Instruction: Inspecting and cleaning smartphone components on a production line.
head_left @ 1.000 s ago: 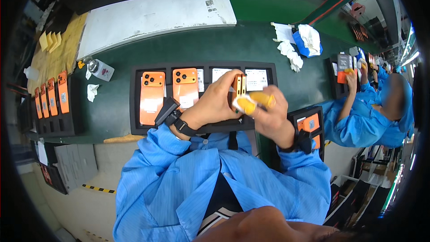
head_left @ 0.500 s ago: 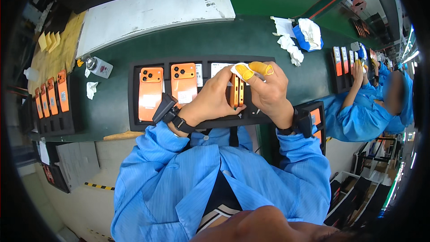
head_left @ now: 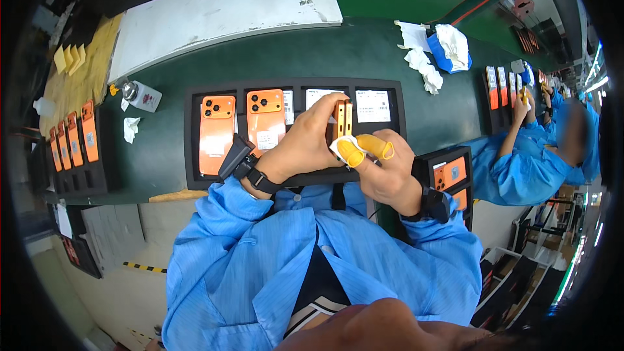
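Observation:
My left hand (head_left: pixel 304 145) is closed around a pair of orange phones (head_left: pixel 344 117), held edge-on and side by side above a black foam tray (head_left: pixel 191 140). In my right hand (head_left: pixel 385 179) a small white cloth (head_left: pixel 337 149) is pinched, pressed against the near end of the phones. Yellow finger cots (head_left: pixel 351 154) cover two of that hand's fingertips. Two orange phones (head_left: pixel 217 136) lie back up in the tray's left slots, one with a white label. The slots to the right show white labelled cards (head_left: pixel 372 105), partly behind my hands.
Another tray with orange phones (head_left: pixel 450 173) is at my right. A rack of phones (head_left: pixel 89 131) and a bottle (head_left: pixel 143 96) stand left. Crumpled wipes (head_left: pixel 424 70) lie by a blue pack (head_left: pixel 448 49). A co-worker (head_left: pixel 520 162) sits at far right.
My right hand has moved toward me, taking the cloth from the far end of the phones to the near end. The white card in the rightmost slot has come into view.

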`<state>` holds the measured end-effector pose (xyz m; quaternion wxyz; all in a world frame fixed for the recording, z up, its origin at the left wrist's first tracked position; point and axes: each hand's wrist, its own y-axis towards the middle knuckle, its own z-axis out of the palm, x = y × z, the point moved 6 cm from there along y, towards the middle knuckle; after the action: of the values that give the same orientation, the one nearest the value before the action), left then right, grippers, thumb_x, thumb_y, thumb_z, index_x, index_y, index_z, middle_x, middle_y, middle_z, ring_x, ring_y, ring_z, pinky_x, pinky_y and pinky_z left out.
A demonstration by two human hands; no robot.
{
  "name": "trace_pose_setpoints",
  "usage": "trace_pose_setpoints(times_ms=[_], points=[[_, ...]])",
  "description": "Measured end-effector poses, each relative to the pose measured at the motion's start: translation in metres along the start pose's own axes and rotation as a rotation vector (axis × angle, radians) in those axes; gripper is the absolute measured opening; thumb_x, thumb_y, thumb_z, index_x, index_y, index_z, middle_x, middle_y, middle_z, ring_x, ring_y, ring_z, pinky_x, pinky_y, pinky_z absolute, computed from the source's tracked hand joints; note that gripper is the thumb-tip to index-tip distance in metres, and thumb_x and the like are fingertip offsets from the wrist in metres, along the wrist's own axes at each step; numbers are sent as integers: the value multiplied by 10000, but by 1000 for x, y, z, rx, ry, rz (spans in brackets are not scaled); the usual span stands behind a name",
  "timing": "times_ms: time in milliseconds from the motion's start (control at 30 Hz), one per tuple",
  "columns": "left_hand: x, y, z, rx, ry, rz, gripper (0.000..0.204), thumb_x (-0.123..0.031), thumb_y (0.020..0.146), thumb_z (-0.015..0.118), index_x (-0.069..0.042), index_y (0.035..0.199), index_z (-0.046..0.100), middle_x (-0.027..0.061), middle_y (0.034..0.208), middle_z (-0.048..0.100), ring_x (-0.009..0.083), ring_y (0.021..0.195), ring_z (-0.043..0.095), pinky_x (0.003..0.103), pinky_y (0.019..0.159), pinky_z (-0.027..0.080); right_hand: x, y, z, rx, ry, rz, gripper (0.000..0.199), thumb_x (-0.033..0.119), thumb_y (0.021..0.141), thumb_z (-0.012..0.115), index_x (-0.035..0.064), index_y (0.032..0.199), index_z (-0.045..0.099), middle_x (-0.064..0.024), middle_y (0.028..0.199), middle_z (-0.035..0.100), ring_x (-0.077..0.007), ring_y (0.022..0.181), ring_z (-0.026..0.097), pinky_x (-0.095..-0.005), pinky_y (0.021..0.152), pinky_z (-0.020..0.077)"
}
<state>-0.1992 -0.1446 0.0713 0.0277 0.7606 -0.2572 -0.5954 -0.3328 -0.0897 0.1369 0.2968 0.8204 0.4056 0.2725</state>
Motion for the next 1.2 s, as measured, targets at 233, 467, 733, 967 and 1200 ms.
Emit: trace_pose_setpoints(times_ms=[233,467,733,967,1200], points=[[-2,-2,-4,4,-24,-64,836,-108,628,874,-34,1341,444,150,1229,594,285,1123,626,360,960,497,-22,23,8,53,-117,-33,406,55,632,668,102,1029,741,-77,933,651,-236,683,593,-360,594,472],[-6,4,0,8,-9,-14,863,-138,632,890,-33,1354,431,151,1214,595,281,1103,632,364,958,496,-37,29,7,-12,-218,-33,411,44,627,665,99,1027,741,-72,947,661,-248,683,603,-358,602,483],[-5,2,2,50,-44,-56,862,-128,625,892,-38,1352,437,154,1222,585,282,1136,618,356,969,493,-16,7,0,12,-103,-37,347,64,648,682,97,985,757,-73,947,669,-226,711,612,-353,637,504],[-12,-2,4,27,40,20,839,-129,630,901,-31,1327,445,163,1212,576,297,1142,607,364,976,487,-99,0,-26,-203,-313,316,319,-58,774,620,47,1052,736,-151,956,662,-334,837,643,-403,756,525],[-8,1,1,14,-26,14,831,-112,638,896,-31,1330,444,138,1225,564,248,1109,601,335,953,489,-173,-107,-53,-121,-590,688,277,6,855,631,103,1087,747,-145,953,656,-314,844,648,-393,727,522]])
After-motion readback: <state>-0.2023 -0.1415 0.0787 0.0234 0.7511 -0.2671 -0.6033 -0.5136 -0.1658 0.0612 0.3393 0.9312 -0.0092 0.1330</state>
